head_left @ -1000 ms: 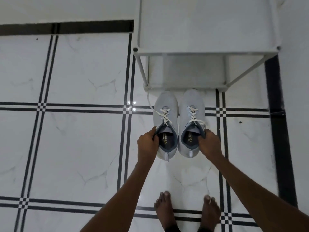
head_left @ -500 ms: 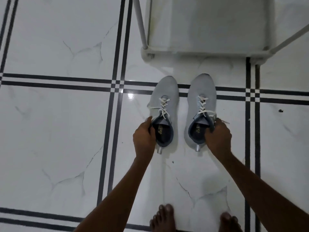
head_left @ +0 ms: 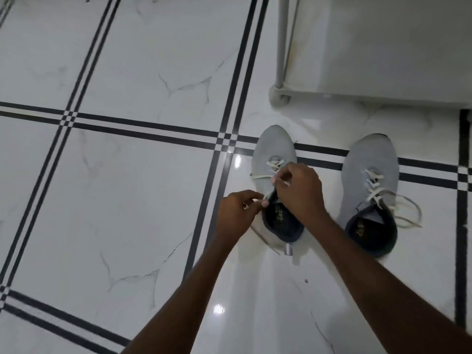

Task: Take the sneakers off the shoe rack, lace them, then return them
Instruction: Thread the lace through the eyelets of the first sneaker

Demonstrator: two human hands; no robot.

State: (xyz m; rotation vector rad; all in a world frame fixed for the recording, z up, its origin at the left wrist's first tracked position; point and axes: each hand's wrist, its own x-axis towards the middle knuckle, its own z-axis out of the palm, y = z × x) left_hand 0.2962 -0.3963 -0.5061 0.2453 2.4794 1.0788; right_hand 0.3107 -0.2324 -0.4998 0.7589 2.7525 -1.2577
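- Both sneakers stand on the tiled floor [head_left: 132, 205], toes toward the shoe rack [head_left: 281, 93], which sits well beyond the fingers; set down there, probably so both hands are free for lacing.
- The left sneaker [head_left: 274, 146] lies directly under the fingers; the right sneaker [head_left: 370, 159] sits apart, off to the right of them, untouched.
- The left hand [head_left: 236, 213] is pinched shut on a white lace [head_left: 274, 164] end at the collar's left edge.
- The right hand [head_left: 300, 192] is curled closed over the tongue, nipping another bit of lace; likely drawing the two ends taut before tying.
- Pale grey knit uppers, dark blue lining, a small heel tab. The right sneaker's lace trails in loose loops beside its collar, seemingly untied.
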